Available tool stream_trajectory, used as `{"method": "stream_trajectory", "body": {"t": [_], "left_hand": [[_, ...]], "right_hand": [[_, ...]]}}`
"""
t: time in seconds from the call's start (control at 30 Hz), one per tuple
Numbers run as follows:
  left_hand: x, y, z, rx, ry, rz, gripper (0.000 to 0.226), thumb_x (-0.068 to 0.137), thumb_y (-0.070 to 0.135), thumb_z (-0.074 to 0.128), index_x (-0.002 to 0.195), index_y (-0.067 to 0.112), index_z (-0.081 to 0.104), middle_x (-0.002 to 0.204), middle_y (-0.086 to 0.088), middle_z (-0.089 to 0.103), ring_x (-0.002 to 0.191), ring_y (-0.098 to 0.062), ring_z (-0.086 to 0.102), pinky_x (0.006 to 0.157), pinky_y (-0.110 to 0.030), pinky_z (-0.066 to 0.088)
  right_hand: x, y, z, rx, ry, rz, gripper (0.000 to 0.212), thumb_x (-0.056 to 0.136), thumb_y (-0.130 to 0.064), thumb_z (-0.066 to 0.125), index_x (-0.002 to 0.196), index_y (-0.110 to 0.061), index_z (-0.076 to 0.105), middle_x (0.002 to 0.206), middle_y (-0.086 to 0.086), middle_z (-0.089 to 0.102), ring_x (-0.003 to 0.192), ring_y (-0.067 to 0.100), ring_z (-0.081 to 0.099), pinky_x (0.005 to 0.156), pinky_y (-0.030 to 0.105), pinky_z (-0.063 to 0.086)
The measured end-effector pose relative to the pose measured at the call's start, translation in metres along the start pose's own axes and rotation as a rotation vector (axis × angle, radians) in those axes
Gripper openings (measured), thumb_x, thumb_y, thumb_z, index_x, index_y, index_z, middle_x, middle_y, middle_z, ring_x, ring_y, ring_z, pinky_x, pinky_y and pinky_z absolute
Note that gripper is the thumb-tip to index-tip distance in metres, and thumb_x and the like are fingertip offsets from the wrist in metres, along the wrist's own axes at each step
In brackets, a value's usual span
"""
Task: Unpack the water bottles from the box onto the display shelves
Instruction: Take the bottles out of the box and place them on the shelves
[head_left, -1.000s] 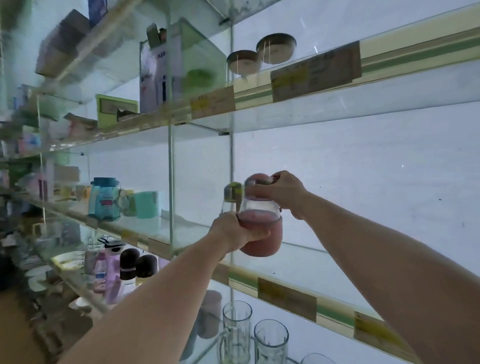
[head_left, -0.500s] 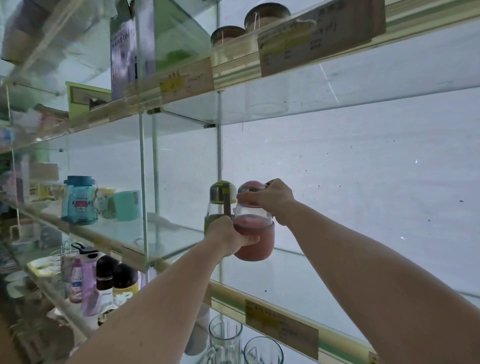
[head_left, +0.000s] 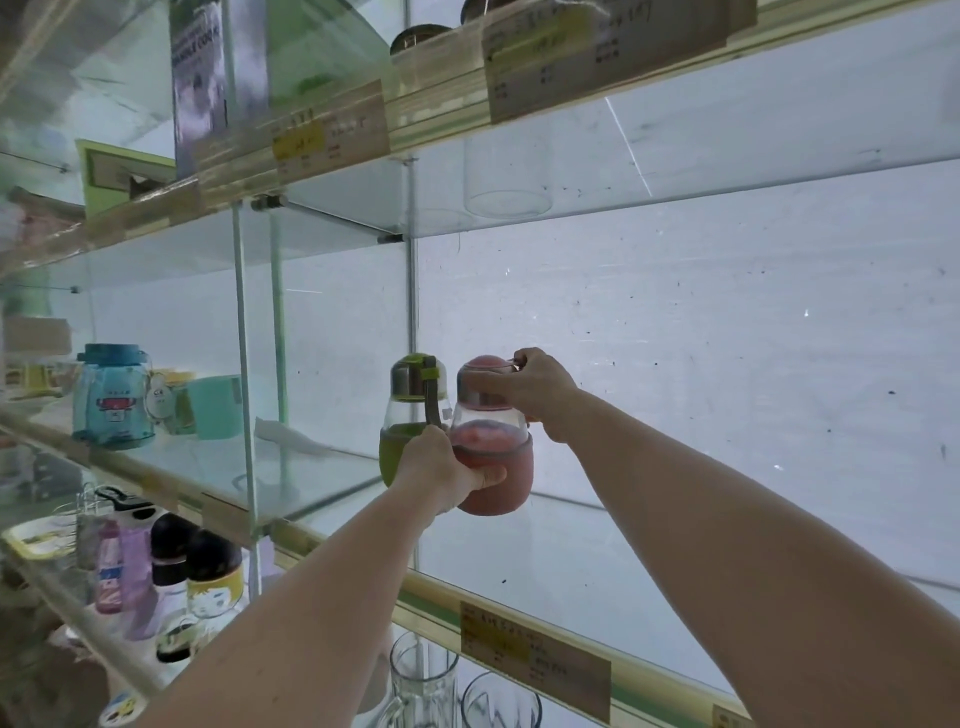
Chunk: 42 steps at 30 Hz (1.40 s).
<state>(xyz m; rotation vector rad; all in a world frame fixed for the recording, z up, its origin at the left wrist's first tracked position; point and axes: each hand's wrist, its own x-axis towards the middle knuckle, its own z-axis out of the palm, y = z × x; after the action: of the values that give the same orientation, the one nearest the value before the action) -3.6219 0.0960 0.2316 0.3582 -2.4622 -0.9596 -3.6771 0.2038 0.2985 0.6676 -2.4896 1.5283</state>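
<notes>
A round pink water bottle (head_left: 496, 467) with a clear upper half and a metal-banded pink lid stands on the middle glass shelf (head_left: 597, 551). My left hand (head_left: 441, 475) grips its pink lower half from the left. My right hand (head_left: 524, 389) holds the lid from the right, fingers curled over the top. A matching green bottle (head_left: 410, 415) stands right beside it on the left, touching or nearly touching. The box is out of view.
A vertical glass divider (head_left: 244, 364) splits the shelf left of the bottles; beyond it stand a blue bottle (head_left: 111, 397) and a teal cup (head_left: 213, 408). Price labels line the shelf edges. Glass mugs (head_left: 423, 686) and small bottles (head_left: 156, 561) sit on the lower shelf.
The pink bottle has come down and left to sit beside the green one on the shelf. Both hands keep their hold. The view has shifted closer.
</notes>
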Motion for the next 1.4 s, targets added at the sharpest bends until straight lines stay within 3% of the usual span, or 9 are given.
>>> {"method": "stream_trajectory", "body": {"t": [0.2,0.43,0.63,0.9,1.0,1.1,1.2,1.27,1.4], "left_hand": [[-0.002,-0.002,0.002,-0.006,0.01,-0.009,0.064,0.07,0.038,0.078,0.123,0.008,0.055,0.113,-0.007,0.064,0.104,-0.025,0.06,0.092,-0.035,0.051],[-0.016,0.001,-0.003,-0.034,0.012,-0.019,0.065,0.076,0.038,0.073,0.127,0.008,0.047,0.122,-0.006,0.059,0.111,-0.024,0.056,0.091,-0.029,0.047],[-0.039,-0.008,-0.038,-0.026,0.057,-0.046,0.067,0.077,0.042,0.071,0.13,0.012,0.043,0.126,-0.005,0.058,0.114,-0.023,0.055,0.094,-0.03,0.044],[-0.093,-0.048,-0.111,0.063,0.125,-0.153,0.071,0.084,0.043,0.062,0.139,0.008,0.034,0.14,-0.011,0.046,0.124,-0.027,0.048,0.098,-0.033,0.042],[-0.122,-0.078,-0.14,0.082,0.135,-0.235,0.068,0.083,0.044,0.062,0.135,0.005,0.04,0.128,-0.01,0.054,0.106,-0.022,0.054,0.083,-0.026,0.043],[-0.153,-0.111,-0.165,0.055,0.184,-0.345,0.052,0.084,0.038,0.064,0.122,0.006,0.048,0.114,-0.01,0.054,0.103,-0.023,0.053,0.09,-0.032,0.044],[-0.189,-0.145,-0.182,0.001,0.226,-0.464,0.059,0.083,0.035,0.067,0.13,0.006,0.045,0.126,-0.013,0.052,0.114,-0.028,0.053,0.097,-0.035,0.045],[-0.216,-0.171,-0.188,-0.023,0.224,-0.56,0.065,0.083,0.036,0.067,0.134,0.007,0.042,0.132,-0.012,0.049,0.118,-0.029,0.051,0.099,-0.039,0.045],[-0.278,-0.235,-0.18,-0.063,0.229,-0.769,0.064,0.085,0.038,0.064,0.138,0.012,0.039,0.14,-0.009,0.043,0.123,-0.029,0.046,0.101,-0.04,0.045]], "right_hand": [[-0.001,0.0,-0.003,0.056,-0.067,0.031,0.066,0.067,-0.049,0.077,0.116,-0.011,0.052,0.11,0.005,0.06,0.1,0.022,0.06,0.078,0.035,0.054],[-0.01,-0.008,-0.007,-0.103,-0.034,-0.014,0.075,0.078,-0.05,0.068,0.133,-0.007,0.04,0.122,0.008,0.054,0.104,0.024,0.053,0.061,0.028,0.046],[-0.025,-0.032,-0.001,-0.338,0.141,-0.112,0.067,0.083,-0.047,0.061,0.135,-0.01,0.041,0.137,0.01,0.041,0.127,0.026,0.04,0.102,0.039,0.041],[-0.074,-0.082,0.059,-0.21,-0.074,-0.266,0.055,0.09,-0.042,0.055,0.133,-0.009,0.05,0.136,0.007,0.051,0.123,0.024,0.048,0.094,0.029,0.039],[-0.097,-0.092,0.098,-0.109,-0.178,-0.268,0.051,0.09,-0.036,0.057,0.12,0.005,0.058,0.124,0.021,0.059,0.114,0.034,0.055,0.092,0.035,0.045],[-0.125,-0.101,0.142,-0.019,-0.292,-0.241,0.046,0.089,-0.036,0.058,0.109,0.005,0.064,0.108,0.019,0.067,0.101,0.033,0.06,0.087,0.036,0.047],[-0.15,-0.107,0.192,0.032,-0.42,-0.222,0.031,0.089,-0.038,0.057,0.079,-0.011,0.065,0.072,0.007,0.057,0.071,0.022,0.052,0.067,0.027,0.039],[-0.167,-0.104,0.23,0.04,-0.496,-0.212,0.037,0.09,-0.039,0.055,0.062,-0.014,0.056,0.064,0.004,0.052,0.064,0.02,0.048,0.06,0.027,0.037],[-0.21,-0.075,0.305,0.004,-0.656,-0.166,0.039,0.092,-0.042,0.05,0.066,-0.014,0.051,0.061,0.002,0.047,0.062,0.019,0.047,0.061,0.029,0.042]]}}
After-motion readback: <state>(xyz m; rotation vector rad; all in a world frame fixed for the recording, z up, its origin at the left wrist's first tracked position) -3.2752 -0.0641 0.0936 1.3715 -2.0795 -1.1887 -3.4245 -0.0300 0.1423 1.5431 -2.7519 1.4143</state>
